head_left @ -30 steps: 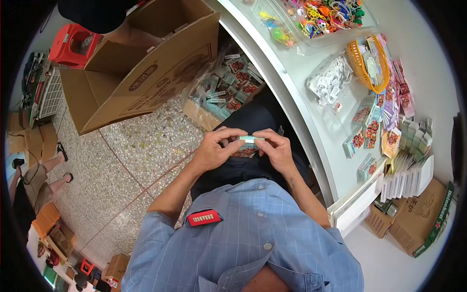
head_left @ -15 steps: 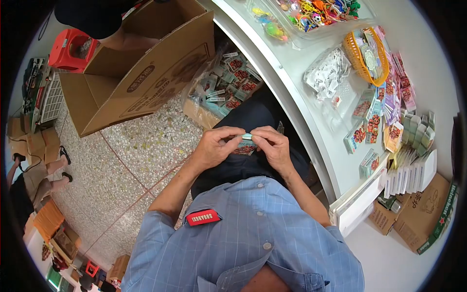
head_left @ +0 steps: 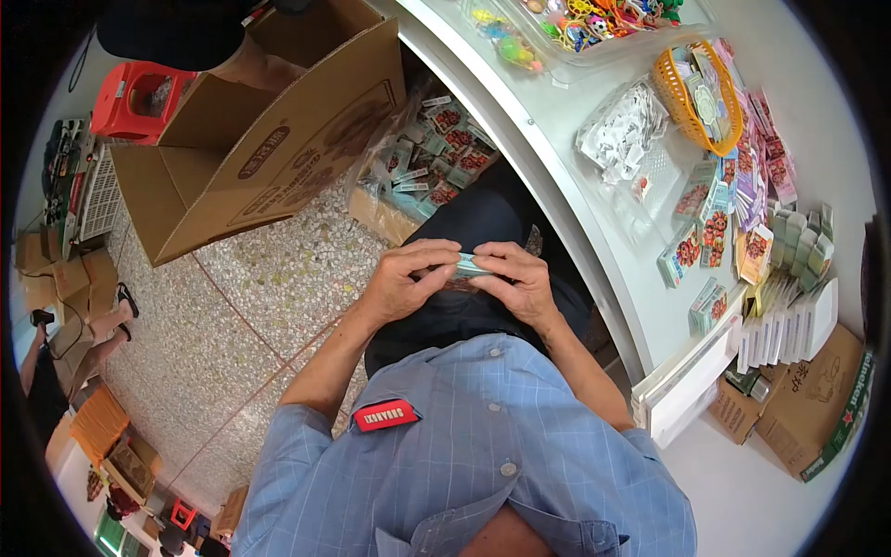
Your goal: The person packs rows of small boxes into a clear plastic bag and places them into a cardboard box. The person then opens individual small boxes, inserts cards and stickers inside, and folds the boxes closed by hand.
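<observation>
Both hands meet above my lap on a small pale-green printed box (head_left: 471, 266). My left hand (head_left: 404, 278) pinches its left end between thumb and fingers, while my right hand (head_left: 518, 281) grips the right end the same way. Fingers cover much of the box, and its reddish printed face shows only partly below them. Just beyond my knee, a carton lined with clear plastic holds many similar printed boxes (head_left: 444, 193).
At left stands a large open cardboard carton (head_left: 278, 153), with a person's arm (head_left: 264, 70) over it. The white curved table (head_left: 608, 269) bears a yellow basket (head_left: 665, 93), a clear tray of paper slips (head_left: 620, 135), colourful trinkets (head_left: 608, 23) and more printed boxes (head_left: 682, 257).
My fingers have shifted slightly on the small box, with the right fingertips now lying further across it. Its tilt has changed a little, and the view has moved slightly.
</observation>
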`<move>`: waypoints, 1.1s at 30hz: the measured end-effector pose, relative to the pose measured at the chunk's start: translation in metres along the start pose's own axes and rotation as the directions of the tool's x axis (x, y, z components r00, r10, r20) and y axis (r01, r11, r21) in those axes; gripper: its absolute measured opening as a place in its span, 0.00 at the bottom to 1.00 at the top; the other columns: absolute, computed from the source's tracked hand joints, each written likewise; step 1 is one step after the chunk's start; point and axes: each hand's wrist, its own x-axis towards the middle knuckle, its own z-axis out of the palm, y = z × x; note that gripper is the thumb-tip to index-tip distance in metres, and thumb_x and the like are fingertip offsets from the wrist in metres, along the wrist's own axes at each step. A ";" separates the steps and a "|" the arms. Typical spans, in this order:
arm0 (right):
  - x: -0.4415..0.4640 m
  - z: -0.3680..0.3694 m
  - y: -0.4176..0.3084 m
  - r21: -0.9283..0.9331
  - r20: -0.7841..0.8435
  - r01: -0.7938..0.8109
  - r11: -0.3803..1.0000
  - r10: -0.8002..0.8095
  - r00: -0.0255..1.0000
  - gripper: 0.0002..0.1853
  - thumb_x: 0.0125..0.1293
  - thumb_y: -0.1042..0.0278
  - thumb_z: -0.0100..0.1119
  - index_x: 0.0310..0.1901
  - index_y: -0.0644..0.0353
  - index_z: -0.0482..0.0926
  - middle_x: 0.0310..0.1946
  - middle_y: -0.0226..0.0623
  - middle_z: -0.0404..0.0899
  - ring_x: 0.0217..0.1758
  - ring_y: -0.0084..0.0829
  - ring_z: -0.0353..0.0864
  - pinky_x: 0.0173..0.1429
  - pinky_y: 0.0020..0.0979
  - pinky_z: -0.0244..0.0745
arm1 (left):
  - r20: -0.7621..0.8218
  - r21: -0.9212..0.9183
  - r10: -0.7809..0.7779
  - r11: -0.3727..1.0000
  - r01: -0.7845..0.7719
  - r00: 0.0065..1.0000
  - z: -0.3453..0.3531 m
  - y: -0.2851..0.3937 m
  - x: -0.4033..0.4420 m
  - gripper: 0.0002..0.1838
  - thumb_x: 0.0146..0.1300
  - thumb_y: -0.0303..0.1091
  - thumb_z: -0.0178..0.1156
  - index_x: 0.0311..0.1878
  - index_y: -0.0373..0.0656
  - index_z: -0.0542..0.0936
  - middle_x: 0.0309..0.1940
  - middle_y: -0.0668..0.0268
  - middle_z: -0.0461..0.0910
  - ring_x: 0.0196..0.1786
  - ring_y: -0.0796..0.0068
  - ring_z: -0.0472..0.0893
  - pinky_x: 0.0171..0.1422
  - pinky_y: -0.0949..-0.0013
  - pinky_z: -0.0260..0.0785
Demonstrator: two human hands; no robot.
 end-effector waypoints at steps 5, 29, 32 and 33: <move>-0.003 0.004 0.001 0.002 -0.030 -0.018 1.000 0.018 0.999 0.14 0.60 0.81 0.72 0.48 0.63 0.89 0.48 0.44 0.87 0.50 0.35 0.86 0.57 0.31 0.80 | -0.010 0.153 0.203 0.968 -0.199 0.979 0.001 -0.009 0.003 0.13 0.60 0.20 0.73 0.48 0.36 0.89 0.51 0.53 0.87 0.49 0.67 0.88 0.50 0.69 0.82; -0.038 -0.030 -0.088 -0.538 -0.427 -0.116 0.835 -0.151 0.892 0.34 0.51 0.64 0.82 0.58 0.57 0.74 0.62 0.47 0.74 0.62 0.50 0.76 0.64 0.41 0.76 | -0.192 0.005 0.222 0.974 -0.226 0.956 0.088 0.065 0.046 0.12 0.65 0.21 0.70 0.52 0.34 0.85 0.51 0.58 0.83 0.43 0.77 0.84 0.38 0.75 0.81; -0.065 -0.074 -0.101 -0.417 -0.615 -0.212 0.884 -0.103 0.782 0.31 0.50 0.74 0.78 0.56 0.57 0.74 0.60 0.43 0.76 0.54 0.38 0.82 0.62 0.39 0.76 | -0.048 -0.248 0.017 0.968 -0.029 0.999 0.121 0.102 0.062 0.16 0.66 0.20 0.69 0.56 0.33 0.83 0.52 0.57 0.83 0.43 0.76 0.85 0.42 0.77 0.81; -0.073 -0.098 -0.107 -0.468 -0.690 -0.230 0.853 -0.190 0.698 0.28 0.53 0.74 0.76 0.56 0.56 0.73 0.58 0.40 0.77 0.48 0.33 0.82 0.56 0.37 0.77 | 0.004 -0.294 0.061 0.954 -0.057 0.998 0.128 0.115 0.064 0.16 0.67 0.20 0.68 0.57 0.32 0.82 0.53 0.57 0.83 0.44 0.76 0.85 0.43 0.77 0.80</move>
